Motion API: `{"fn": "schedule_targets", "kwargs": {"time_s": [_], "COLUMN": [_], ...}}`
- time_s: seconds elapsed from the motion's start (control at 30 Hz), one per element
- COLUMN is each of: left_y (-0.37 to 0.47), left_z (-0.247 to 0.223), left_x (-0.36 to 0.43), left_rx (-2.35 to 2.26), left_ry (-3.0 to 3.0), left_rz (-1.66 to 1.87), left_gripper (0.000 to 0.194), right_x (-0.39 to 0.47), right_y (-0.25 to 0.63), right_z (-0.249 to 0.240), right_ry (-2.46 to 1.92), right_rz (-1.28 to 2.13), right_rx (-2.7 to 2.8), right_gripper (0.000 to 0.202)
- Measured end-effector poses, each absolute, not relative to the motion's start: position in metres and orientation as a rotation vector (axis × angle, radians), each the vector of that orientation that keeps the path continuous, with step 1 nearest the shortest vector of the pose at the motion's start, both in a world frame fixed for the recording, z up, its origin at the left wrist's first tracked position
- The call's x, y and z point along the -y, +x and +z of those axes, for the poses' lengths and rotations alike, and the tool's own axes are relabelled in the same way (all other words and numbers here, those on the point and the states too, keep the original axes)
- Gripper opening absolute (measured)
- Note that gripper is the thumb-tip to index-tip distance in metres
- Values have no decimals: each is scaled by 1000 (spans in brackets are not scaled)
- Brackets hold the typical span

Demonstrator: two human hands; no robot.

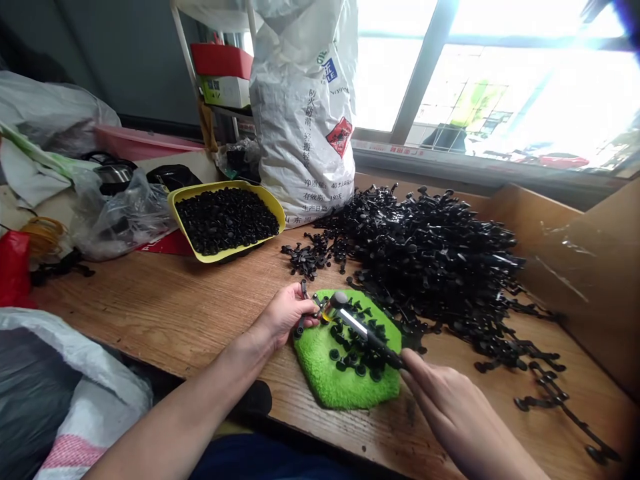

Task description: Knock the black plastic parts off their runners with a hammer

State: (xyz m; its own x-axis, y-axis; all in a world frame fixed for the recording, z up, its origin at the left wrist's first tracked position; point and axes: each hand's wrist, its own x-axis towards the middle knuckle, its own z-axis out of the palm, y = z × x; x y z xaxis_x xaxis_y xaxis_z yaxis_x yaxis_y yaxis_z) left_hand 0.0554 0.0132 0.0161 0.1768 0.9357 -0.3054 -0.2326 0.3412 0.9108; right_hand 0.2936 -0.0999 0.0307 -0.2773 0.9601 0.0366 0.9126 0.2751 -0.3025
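Note:
My left hand [291, 311] is closed on a black plastic sprue [303, 289] with small round-headed parts, at the left edge of a green fluffy cloth [320, 380]. In my right hand [435, 387] is the dark handle of a small hammer [357, 327], with a bright metal shaft. Its head, black at one end and yellowish at the other, is right beside my left fingertips, over the sprue. Whether it touches the sprue, I cannot tell. Several loose black parts [345, 362] lie on the cloth, partly under the hammer.
A large heap of black sprues [425, 253] covers the table's right rear. Behind it stands a white printed sack [305, 120]. A yellow tray [183, 230] full of small black pieces sits at the back left. A wooden panel [595, 267] bounds the right side.

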Motion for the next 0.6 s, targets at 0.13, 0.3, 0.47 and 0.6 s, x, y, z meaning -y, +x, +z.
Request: {"fn": "schedule_targets", "kwargs": {"time_s": [0.13,0.3,0.47,0.6], "left_y": [53,44,40,45], "left_z": [15,10,7,11], "left_x": [-13,-10,-11,-14], "left_rx": [-1057,-1057,-1030,-1090], "left_ry": [842,840,899,979], "left_rz": [980,975,973,937], "left_gripper": [22,16,15,13], "right_x": [104,113,117,117], "right_y": [296,297,296,295], "right_z": [38,39,32,28], "right_ry": [-1637,-1637,-1623,-1618], "right_rz": [456,640,598,634], "right_rx": [2119,1900,1807,1812], "right_gripper": [26,28,29,32]}}
